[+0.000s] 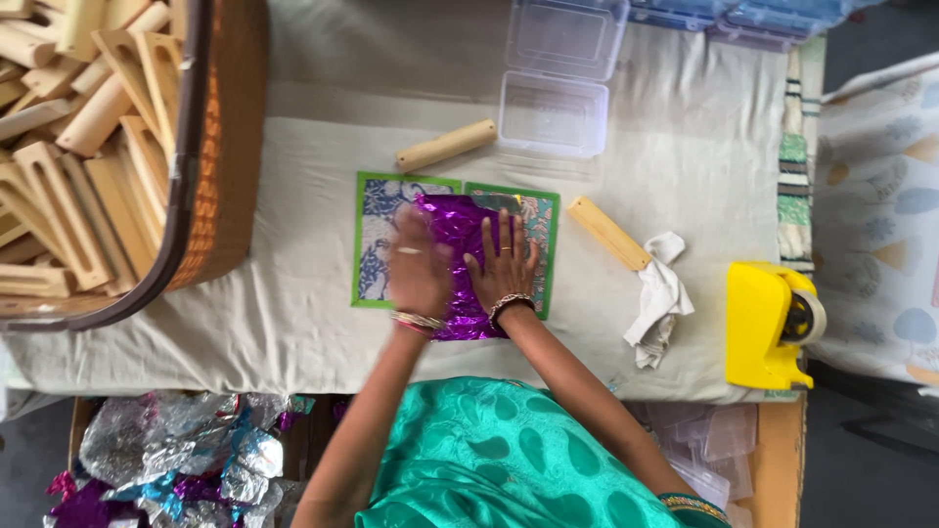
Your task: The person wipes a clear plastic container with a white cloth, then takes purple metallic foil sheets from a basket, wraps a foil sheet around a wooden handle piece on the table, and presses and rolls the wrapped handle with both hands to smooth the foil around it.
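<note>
head view looks straight down on a cloth-covered surface (293, 323). both hands lie flat, palms down, on a purple foil sheet (458, 256) spread over a green-bordered patterned mat (374, 244) at the middle of the surface. left hand (419, 266) presses the sheet's left part, a little blurred, fingers stretched, grip released, nothing clasped. right hand (503, 264) presses the right part, fingers spread, grip also released, bangles at the wrist. the hands sit just beside each other. a round wooden stick (446, 146) lies beyond the mat, tilted, and a flat wooden piece (608, 232) lies just right of the mat, apart from it. a white rag (659, 298) is crumpled touching that piece's near end. two clear plastic boxes (554, 112) stand at the far side. a yellow tape dispenser (765, 323) sits at the right edge. a woven basket (210, 166) at far left is full of wooden pieces (78, 147). crumpled foil scraps (176, 460) lie below the near edge, lower left.
</note>
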